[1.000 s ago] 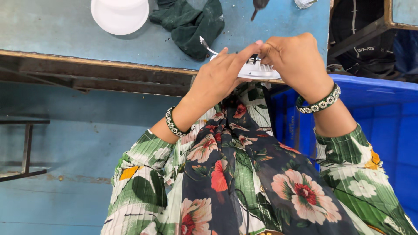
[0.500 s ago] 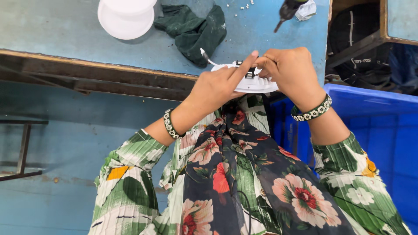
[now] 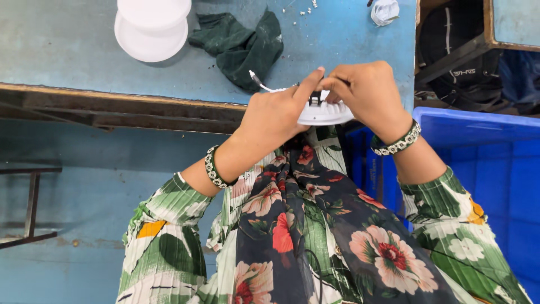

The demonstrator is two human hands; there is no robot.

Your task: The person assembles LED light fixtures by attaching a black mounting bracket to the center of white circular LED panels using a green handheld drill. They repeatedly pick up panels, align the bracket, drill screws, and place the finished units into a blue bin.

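Both hands met over one small white round fitting (image 3: 325, 114) at the near edge of the blue worktable (image 3: 67, 50). Left hand (image 3: 278, 115): fingers closed around the fitting's left side, the forefinger stretched along its top toward the dark clip at its centre, apparently steadying the piece. Right hand (image 3: 365, 93): fingers curled down over the fitting's right half and pinched together at the same clip, so that most of the top face was hidden; what the fingertips pressed on could not be made out. The fitting sat between the two palms, its ribbed white rim showing below the right hand, and it was held just above the person's lap rather than resting on the table, probably so that both thumbs could work underneath it. A thin white wire (image 3: 257, 80) ran out from the fitting past the left hand, up and away from the body.

Beyond the left hand, on the table, lay a crumpled dark green cloth (image 3: 242, 45), and further out to that side stood a stack of white round housings (image 3: 151, 28), within reach of the left arm. Beyond the right hand lay a few small loose screws (image 3: 306, 8) and a scrap of clear wrapping (image 3: 385, 11). Beside the right forearm stood a blue plastic crate (image 3: 495, 163). Each wrist carried a beaded bracelet (image 3: 212, 167).
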